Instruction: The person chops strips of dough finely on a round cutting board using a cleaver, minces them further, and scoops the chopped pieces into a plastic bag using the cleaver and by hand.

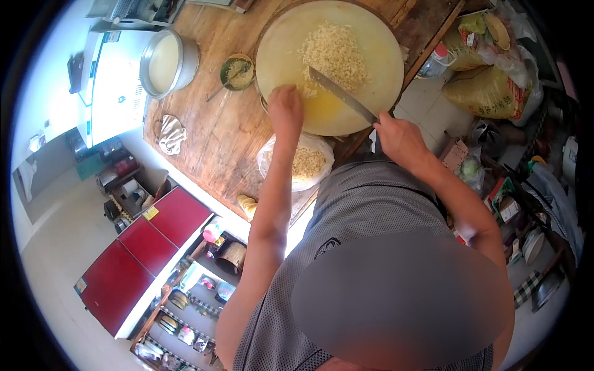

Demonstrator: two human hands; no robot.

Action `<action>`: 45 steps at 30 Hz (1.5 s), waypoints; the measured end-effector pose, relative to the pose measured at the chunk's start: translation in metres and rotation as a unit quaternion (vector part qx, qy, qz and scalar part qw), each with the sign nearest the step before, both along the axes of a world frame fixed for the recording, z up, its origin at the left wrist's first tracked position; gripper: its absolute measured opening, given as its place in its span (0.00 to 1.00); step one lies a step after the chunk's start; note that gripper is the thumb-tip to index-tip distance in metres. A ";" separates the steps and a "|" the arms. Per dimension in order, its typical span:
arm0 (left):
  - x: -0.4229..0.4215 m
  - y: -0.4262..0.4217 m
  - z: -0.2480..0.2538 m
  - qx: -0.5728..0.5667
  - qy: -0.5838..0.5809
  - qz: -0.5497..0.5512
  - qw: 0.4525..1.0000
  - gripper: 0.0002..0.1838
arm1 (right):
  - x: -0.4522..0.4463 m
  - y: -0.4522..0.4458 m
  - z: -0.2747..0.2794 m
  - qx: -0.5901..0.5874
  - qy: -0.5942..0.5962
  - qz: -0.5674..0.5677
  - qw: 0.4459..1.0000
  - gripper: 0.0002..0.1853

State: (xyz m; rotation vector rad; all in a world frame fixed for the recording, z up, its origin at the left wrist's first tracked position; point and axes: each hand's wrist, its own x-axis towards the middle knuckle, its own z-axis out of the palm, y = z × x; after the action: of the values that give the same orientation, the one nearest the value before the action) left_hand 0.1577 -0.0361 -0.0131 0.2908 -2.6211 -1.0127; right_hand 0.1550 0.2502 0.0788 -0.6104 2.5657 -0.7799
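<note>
My right hand [399, 139] is closed around the handle of a kitchen knife [343, 94]. The blade slants up and left across a round, pale cutting board [278, 46], its tip beside a heap of finely chopped pale bits [337, 52], possibly garlic. At the board's left edge is my left hand [286, 111], fingers curled in; what they hold, if anything, is hidden. Below that hand, a plastic-lined container of similar chopped bits [307, 162] stands near the table's front edge. A small green bowl [225, 74] with chopped bits and a spoon sits left of the board.
The wooden table [210, 133] also bears a large metal pot [187, 65] of whitish contents and a crumpled cloth [171, 134]. Yellow sacks [482, 93] and a plastic jug [433, 62] stand on the floor at right. A red-fronted cabinet [145, 253] is at lower left.
</note>
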 end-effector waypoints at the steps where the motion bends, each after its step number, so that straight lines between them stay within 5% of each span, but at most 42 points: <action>1: 0.002 0.002 0.001 -0.039 0.051 -0.021 0.998 0.09 | 0.000 0.000 -0.001 -0.001 0.004 0.002 1.000 0.10; 20: 0.004 0.019 -0.002 -0.023 0.090 -0.050 0.994 0.15 | -0.005 -0.008 -0.005 0.011 0.020 0.020 1.000 0.10; 28: 0.010 0.024 -0.004 -0.010 0.079 -0.050 0.996 0.07 | -0.006 -0.009 -0.007 0.019 0.013 0.027 0.999 0.09; 45: 0.001 0.008 -0.007 -0.070 0.122 -0.145 0.979 0.08 | -0.010 -0.024 -0.010 0.057 -0.012 0.067 0.996 0.05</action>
State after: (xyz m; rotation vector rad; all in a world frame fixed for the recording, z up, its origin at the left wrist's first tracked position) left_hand 0.1584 -0.0279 -0.0202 -0.2422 -2.5355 -0.8790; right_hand 0.1454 0.2258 0.0686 -0.7229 2.4981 -0.5895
